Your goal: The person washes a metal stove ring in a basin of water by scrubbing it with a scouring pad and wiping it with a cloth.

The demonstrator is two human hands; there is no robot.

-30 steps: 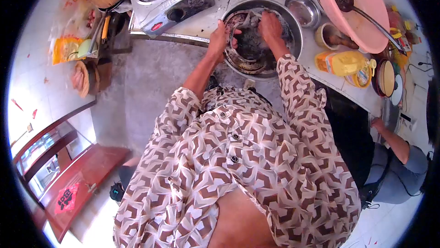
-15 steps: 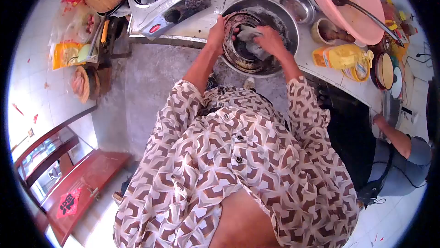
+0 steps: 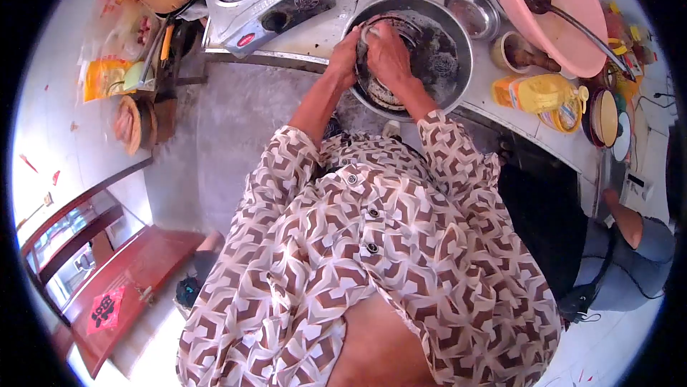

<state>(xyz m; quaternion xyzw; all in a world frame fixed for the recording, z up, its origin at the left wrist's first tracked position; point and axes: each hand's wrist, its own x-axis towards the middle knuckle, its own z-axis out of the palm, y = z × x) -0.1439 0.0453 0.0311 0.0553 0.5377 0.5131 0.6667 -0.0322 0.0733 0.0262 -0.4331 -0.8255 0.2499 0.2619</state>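
A wide metal basin (image 3: 465, 65) on the counter holds dark, sudsy water. In its left part a round, dirty metal ring-shaped part (image 3: 378, 94) stands tilted. My left hand (image 3: 344, 60) is closed on the left rim of that part. My right hand (image 3: 388, 56) presses a greyish cloth (image 3: 368, 32) against the part's upper left side, close to my left hand. The fingers of my right hand curl round the cloth, and most of it is hidden beneath them.
A silver gas stove (image 3: 268, 11) is left of the basin. To the right are a small metal bowl (image 3: 473, 13), a pink basin (image 3: 572, 33) with a skimmer, and a yellow bottle (image 3: 540, 94). Another person's arm (image 3: 624, 219) shows at the far right.
My right hand has moved left with the cloth, from the middle of the basin to beside my left hand. The other person's arm has shifted slightly right.
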